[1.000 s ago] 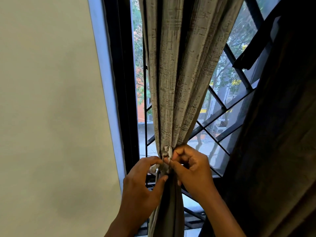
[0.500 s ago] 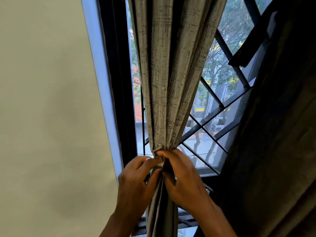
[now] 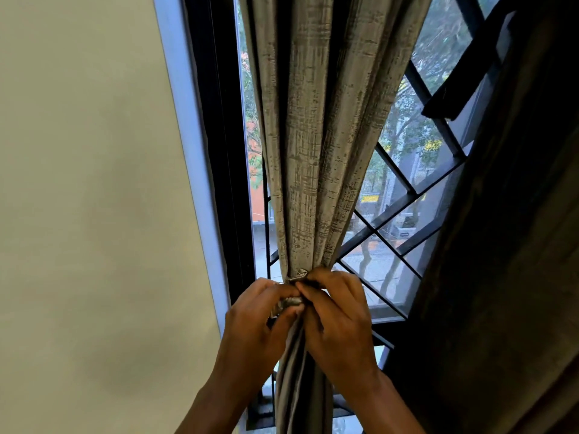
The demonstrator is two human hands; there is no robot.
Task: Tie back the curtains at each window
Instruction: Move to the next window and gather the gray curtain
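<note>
Now my left hand [image 3: 257, 327] and right hand [image 3: 338, 321] both pinch the grey fabric tie-back [image 3: 296, 275] around the gathered grey textured curtain [image 3: 313, 151]; loosening either pinch risks it unravelling.

Tight working gap at the window, blocked on both sides and behind

The gathered curtain [image 3: 316, 151] is hanging just in front of the black diamond grille [image 3: 404, 189], which is closing off the far side; the black window frame [image 3: 225, 151] and wall [image 3: 87, 183] are crowding the left, a dark curtain [image 3: 507, 245] is filling the right, leaving open room only on the near side
</note>
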